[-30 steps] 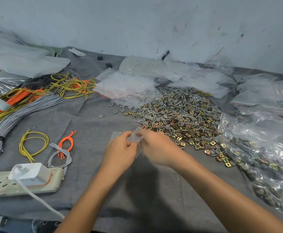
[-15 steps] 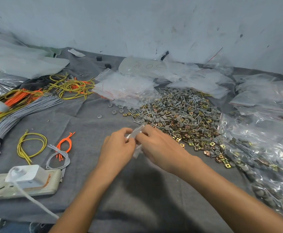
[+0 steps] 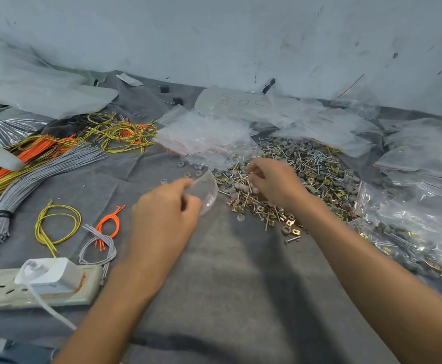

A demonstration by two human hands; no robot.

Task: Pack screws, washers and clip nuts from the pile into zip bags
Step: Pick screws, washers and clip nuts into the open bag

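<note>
A wide pile of screws, grey washers and brass clip nuts (image 3: 317, 174) lies on the grey cloth, right of centre. My left hand (image 3: 162, 219) pinches a small clear zip bag (image 3: 204, 193) just left of the pile, its mouth held open toward the pile. My right hand (image 3: 272, 182) is over the near left part of the pile, fingertips curled down among the parts; whether it holds any I cannot tell. A stack of empty zip bags (image 3: 204, 135) lies behind the pile.
Filled bags (image 3: 409, 232) are heaped at the right. Bundles of grey, orange and yellow wires (image 3: 38, 166) spread across the left, with loose wire loops (image 3: 57, 227) nearer. A power strip with a white plug (image 3: 41, 282) sits at the near left. A wall rises behind.
My right hand let go of the bag and moved right onto the pile. My left hand keeps the bag, whose mouth now gapes open.
</note>
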